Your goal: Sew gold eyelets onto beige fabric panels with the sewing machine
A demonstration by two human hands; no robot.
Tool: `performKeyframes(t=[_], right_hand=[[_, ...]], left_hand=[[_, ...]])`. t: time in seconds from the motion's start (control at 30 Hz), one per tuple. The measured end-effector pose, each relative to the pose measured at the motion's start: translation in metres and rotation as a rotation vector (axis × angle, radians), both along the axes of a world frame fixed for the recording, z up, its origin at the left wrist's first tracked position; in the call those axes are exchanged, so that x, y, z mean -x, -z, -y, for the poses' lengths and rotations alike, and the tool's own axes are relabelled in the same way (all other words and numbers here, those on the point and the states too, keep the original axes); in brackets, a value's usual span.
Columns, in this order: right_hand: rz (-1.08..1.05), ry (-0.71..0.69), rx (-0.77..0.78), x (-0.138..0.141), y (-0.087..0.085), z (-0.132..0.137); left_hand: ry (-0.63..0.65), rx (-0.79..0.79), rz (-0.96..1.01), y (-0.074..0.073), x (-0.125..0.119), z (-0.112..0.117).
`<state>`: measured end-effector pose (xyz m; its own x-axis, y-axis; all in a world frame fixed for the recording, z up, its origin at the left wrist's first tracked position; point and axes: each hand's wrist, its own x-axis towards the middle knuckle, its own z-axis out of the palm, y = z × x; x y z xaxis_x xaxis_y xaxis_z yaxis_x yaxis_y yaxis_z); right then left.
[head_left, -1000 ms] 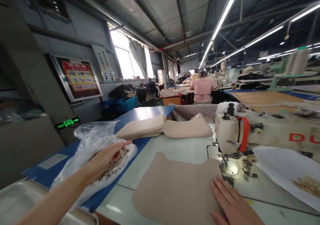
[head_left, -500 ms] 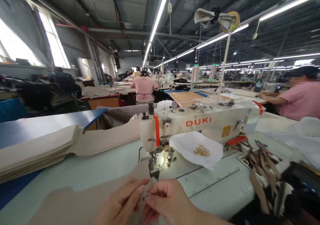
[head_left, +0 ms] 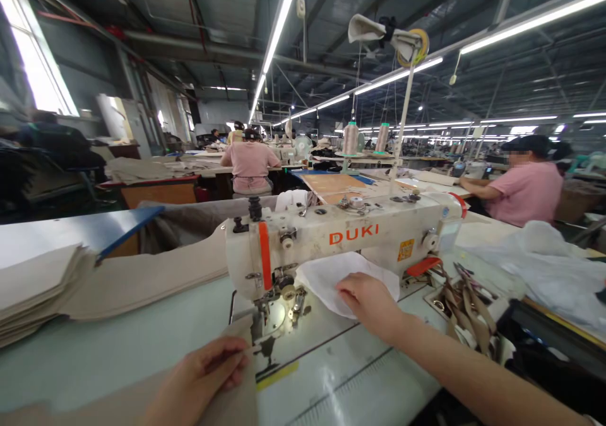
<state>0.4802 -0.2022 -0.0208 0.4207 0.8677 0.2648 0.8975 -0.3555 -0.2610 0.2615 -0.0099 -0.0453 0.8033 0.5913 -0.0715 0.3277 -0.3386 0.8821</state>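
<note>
The beige fabric piece (head_left: 222,407) is pinched at the needle by the left hand (head_left: 199,375), while the white cloth (head_left: 326,274), farther right, is covered by the loosely curled right hand (head_left: 367,296).

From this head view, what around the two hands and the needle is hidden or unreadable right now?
- Head view: the right hand covers the middle of the white cloth; anything under the palm is hidden.
- Beige fabric piece: its near part is cut off by the bottom edge and covered by the left hand.
- Needle below the DUKI sewing machine: too small and glare-lit to make out.
</note>
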Motion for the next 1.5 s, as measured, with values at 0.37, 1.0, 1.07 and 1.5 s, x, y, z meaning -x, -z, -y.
performKeyframes(t=[0.37,1.0,1.07,1.5], right_hand=[[0.072,0.013,0.129,-0.026,0.015,-0.008],[-0.84,-0.07,-0.327,0.046,0.018,-0.02],[-0.791,-0.09,-0.297,0.066,0.022,-0.034],[-0.867,-0.206,-0.287,0.095,0.032,-0.073]], left_hand=[[-0.046,-0.021,-0.002,0.001,0.0,0.003],[0.014,-0.229,0.165,0.01,0.011,0.017],[0.018,-0.333,0.202,0.008,0.014,0.023],[-0.017,-0.496,0.276,0.009,0.016,0.026]])
